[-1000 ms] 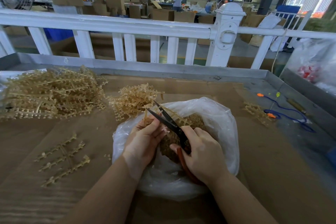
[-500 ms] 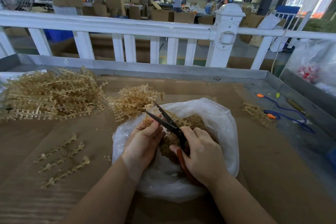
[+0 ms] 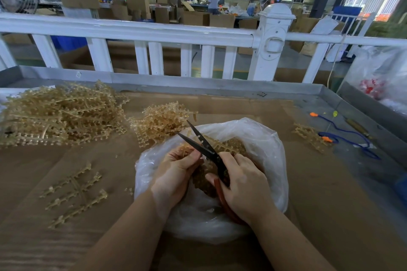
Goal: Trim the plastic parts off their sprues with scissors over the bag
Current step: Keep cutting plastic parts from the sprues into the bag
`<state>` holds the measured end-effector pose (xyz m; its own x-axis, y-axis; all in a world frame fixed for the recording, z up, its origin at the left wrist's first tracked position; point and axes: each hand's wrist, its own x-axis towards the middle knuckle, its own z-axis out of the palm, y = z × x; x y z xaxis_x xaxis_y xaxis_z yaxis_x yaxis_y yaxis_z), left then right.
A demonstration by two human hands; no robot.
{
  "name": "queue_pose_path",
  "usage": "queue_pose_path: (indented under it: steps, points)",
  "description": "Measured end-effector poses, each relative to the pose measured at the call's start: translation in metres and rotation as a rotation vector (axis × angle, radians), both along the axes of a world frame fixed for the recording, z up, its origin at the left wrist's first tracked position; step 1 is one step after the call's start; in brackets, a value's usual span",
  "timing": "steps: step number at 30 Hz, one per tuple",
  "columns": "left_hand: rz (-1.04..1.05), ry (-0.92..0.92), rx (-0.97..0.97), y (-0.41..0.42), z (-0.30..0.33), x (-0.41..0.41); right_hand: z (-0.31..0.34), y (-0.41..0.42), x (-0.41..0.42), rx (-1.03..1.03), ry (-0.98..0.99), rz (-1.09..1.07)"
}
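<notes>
A clear plastic bag (image 3: 264, 149) lies open on the cardboard in front of me, with amber trimmed parts (image 3: 233, 145) heaped inside. My right hand (image 3: 244, 185) grips black scissors (image 3: 200, 145) with red handles, blades spread wide and pointing up-left over the bag. My left hand (image 3: 176, 171) holds a sprue of amber plastic parts (image 3: 187, 147) at the bag's left rim, between the blades. Part of the sprue is hidden by my fingers.
A big heap of untrimmed sprues (image 3: 59, 114) lies at the left, a smaller heap (image 3: 160, 121) behind the bag. Loose sprues (image 3: 72, 191) lie at the near left, another (image 3: 308, 136) at the right beside a blue cord (image 3: 350, 136). A white railing (image 3: 154, 31) runs behind the table.
The scissors have shifted slightly left and up with blades still spread. My left hand has turned the sprue a little; both hands stay over the bag.
</notes>
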<state>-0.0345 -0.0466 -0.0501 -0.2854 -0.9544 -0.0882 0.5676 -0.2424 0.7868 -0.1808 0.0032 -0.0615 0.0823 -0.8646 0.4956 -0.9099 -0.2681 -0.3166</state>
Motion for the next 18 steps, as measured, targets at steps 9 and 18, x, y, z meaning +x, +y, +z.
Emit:
queue_pose_path:
  steps: [9,18]
  points:
    - [-0.092,-0.042,-0.032,0.0017,0.0024,0.0011,0.0021,0.0005,0.0006,-0.036,-0.045,0.027]
    - [-0.095,-0.043,-0.026,0.0020,0.0008,0.0014,0.0018,-0.0002,0.0020,-0.044,-0.026,0.028]
